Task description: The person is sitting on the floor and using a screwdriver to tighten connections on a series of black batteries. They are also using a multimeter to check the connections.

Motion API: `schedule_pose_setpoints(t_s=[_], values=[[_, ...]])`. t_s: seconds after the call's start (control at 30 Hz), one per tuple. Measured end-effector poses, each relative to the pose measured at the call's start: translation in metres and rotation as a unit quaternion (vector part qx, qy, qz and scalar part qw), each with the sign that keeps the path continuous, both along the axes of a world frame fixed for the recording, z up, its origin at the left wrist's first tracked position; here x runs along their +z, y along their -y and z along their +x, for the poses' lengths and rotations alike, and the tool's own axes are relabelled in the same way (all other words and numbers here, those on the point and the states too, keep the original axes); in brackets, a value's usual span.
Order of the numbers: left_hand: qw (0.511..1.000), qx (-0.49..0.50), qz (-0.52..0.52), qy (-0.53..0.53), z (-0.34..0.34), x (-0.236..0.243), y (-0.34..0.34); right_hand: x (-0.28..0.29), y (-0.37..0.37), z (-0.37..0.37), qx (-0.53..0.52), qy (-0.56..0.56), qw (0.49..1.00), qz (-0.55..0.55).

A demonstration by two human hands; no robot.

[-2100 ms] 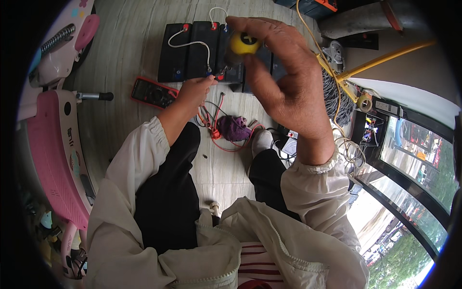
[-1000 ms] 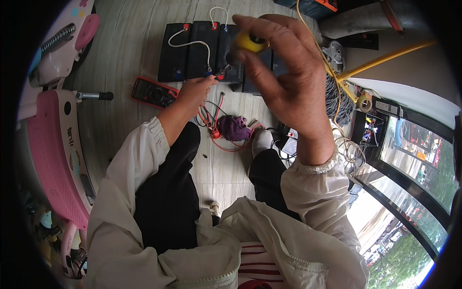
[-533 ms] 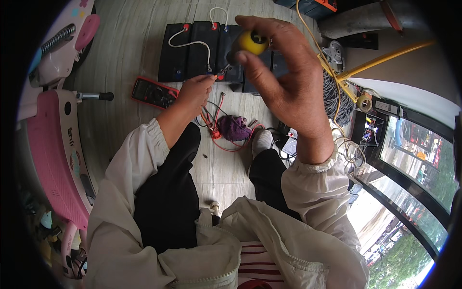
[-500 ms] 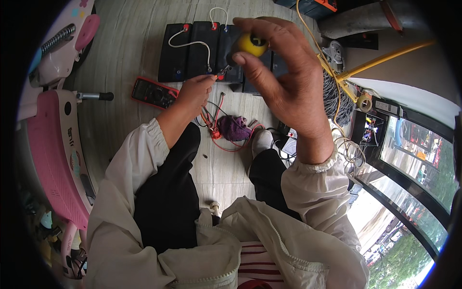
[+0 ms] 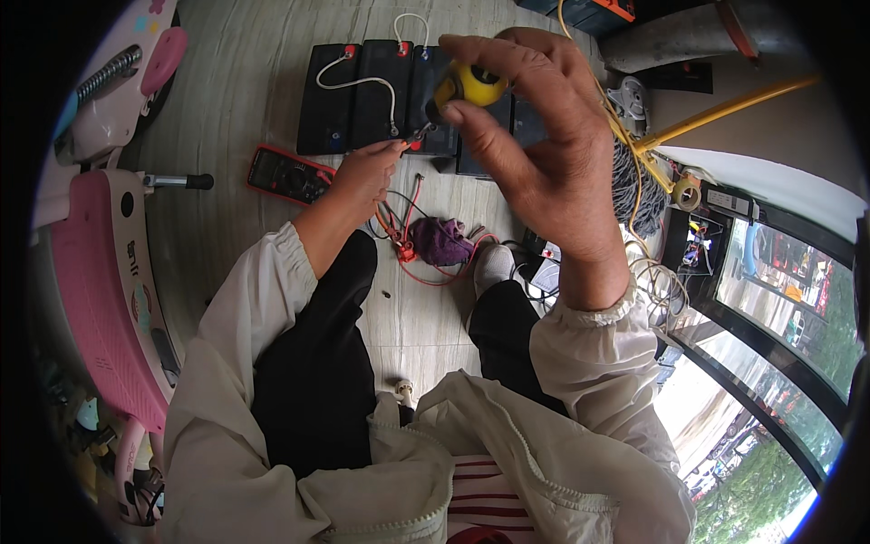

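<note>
Head view: the right hand is raised, thumb and fingers pinched around a yellow-handled screwdriver whose shaft slants down toward a terminal on the row of black batteries on the floor. The left hand is closed on a small connector at the end of a white cable, just at that terminal. The step in hand appears to be working a terminal screw; the next move calls for a seated tip and a steady cable end. A red multimeter lies nearby.
</note>
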State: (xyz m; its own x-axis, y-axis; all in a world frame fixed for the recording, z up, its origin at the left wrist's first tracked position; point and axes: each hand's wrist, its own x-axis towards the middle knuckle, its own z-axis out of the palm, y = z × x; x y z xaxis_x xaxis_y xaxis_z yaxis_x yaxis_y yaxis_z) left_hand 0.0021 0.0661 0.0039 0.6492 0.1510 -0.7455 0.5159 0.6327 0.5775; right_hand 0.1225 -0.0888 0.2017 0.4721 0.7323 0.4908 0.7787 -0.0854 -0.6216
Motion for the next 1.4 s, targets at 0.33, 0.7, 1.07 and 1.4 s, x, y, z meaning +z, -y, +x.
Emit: schedule_pose_setpoints(t_s=[0.33,0.7,1.07,1.4], values=[[1.000,0.011,0.000,-0.010,-0.0002,-0.0023,0.0012,-0.0014,-0.0024,0.0034,0.025,-0.020,0.999,0.032],[1.000,0.015,0.003,-0.004,-0.0008,-0.0068,0.0015,0.0004,-0.0010,0.0012,0.017,-0.022,0.999,0.026],[1.000,0.001,-0.002,0.002,0.0001,-0.0029,0.0018,-0.0017,0.0014,0.0023,0.019,-0.029,0.999,0.022],[1.000,-0.003,-0.020,0.019,-0.0046,-0.0059,-0.0030,0.0004,0.0043,-0.0004,-0.011,-0.015,1.000,-0.023]])
